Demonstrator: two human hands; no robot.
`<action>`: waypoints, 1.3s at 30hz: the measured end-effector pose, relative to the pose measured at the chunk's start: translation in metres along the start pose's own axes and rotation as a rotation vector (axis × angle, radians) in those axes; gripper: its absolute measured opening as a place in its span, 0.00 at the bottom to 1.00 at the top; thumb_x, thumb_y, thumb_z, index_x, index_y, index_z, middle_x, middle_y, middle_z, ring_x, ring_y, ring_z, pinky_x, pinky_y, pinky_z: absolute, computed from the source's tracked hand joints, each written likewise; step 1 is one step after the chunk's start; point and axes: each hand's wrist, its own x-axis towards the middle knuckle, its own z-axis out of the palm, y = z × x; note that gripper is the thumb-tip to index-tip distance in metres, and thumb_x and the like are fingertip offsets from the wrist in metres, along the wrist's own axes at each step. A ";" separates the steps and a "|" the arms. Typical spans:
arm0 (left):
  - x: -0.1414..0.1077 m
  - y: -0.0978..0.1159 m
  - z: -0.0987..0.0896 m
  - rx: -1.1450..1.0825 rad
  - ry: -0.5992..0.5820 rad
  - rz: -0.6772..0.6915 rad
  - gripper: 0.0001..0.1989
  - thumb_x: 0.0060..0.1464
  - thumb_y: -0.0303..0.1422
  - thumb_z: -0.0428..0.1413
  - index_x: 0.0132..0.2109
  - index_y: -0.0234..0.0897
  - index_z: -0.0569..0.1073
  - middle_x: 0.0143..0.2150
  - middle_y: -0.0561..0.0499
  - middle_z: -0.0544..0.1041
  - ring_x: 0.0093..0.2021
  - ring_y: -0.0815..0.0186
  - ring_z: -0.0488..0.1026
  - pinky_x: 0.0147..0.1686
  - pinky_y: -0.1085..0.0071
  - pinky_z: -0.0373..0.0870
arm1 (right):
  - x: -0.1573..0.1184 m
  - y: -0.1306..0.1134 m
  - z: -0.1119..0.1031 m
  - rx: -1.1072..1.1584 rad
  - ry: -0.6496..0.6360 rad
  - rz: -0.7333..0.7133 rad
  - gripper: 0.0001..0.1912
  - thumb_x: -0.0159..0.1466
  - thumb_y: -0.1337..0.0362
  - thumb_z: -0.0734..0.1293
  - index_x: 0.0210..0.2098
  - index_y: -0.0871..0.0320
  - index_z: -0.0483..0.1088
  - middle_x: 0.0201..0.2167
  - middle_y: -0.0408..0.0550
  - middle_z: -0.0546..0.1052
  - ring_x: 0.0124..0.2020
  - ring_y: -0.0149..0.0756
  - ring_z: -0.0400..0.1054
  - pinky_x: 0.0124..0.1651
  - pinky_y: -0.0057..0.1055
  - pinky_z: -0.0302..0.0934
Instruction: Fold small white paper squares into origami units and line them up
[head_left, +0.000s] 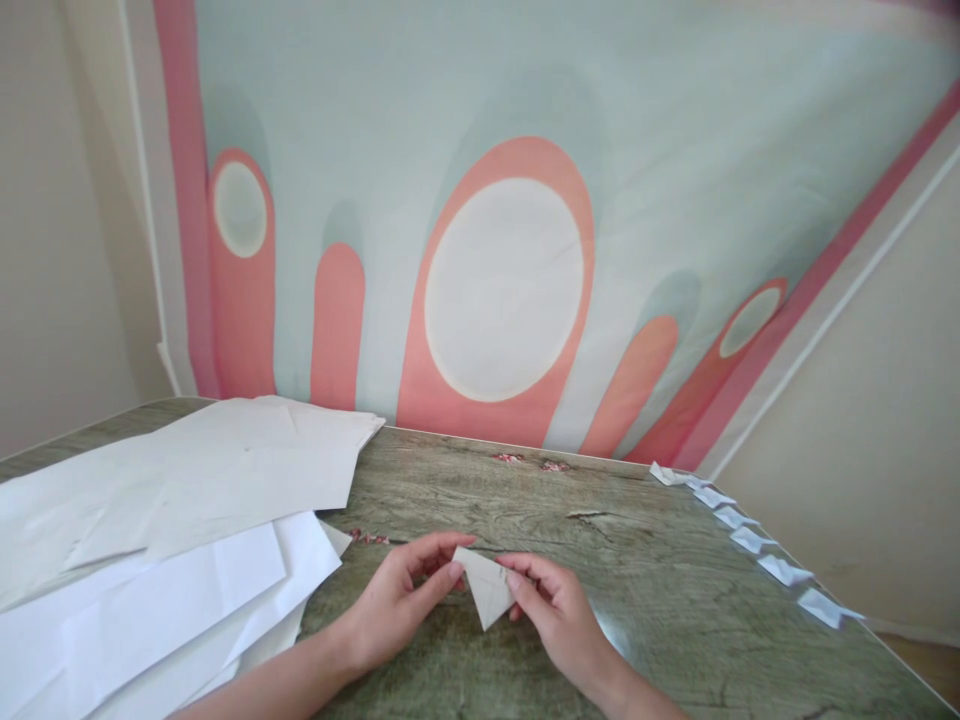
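Between my two hands is a small folded piece of paper [484, 590], white and triangular, with one point facing down toward me. My left hand [401, 600] pinches its upper left corner between thumb and fingers. On the right side, my right hand [559, 615] grips the other edge, thumb on top and fingers behind. Faint marks show on the paper near the right thumb. Both hands are held just over the wooden table, and the fingers behind the paper are partly hidden.
Large white paper sheets [247, 460] lie stacked on the left of the wood-grain table [465, 480], with smaller white sheets [180, 610] nearer me. Several small folded paper pieces [784, 571] line the right edge. A patterned backdrop [502, 290] rises behind the table.
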 end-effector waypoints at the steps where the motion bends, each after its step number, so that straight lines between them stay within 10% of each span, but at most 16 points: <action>1: 0.001 0.000 0.000 -0.025 -0.008 -0.004 0.17 0.57 0.39 0.53 0.51 0.36 0.69 0.41 0.47 0.77 0.41 0.61 0.71 0.43 0.67 0.67 | 0.001 0.000 0.000 0.037 -0.007 0.012 0.17 0.62 0.52 0.63 0.40 0.59 0.72 0.31 0.50 0.77 0.26 0.33 0.67 0.30 0.29 0.62; 39: 0.004 0.003 -0.005 0.051 -0.085 0.058 0.12 0.51 0.37 0.59 0.41 0.37 0.79 0.37 0.48 0.75 0.36 0.64 0.70 0.37 0.71 0.66 | 0.005 -0.007 -0.010 0.477 -0.002 0.285 0.05 0.51 0.66 0.69 0.27 0.60 0.75 0.22 0.43 0.72 0.25 0.30 0.63 0.29 0.25 0.55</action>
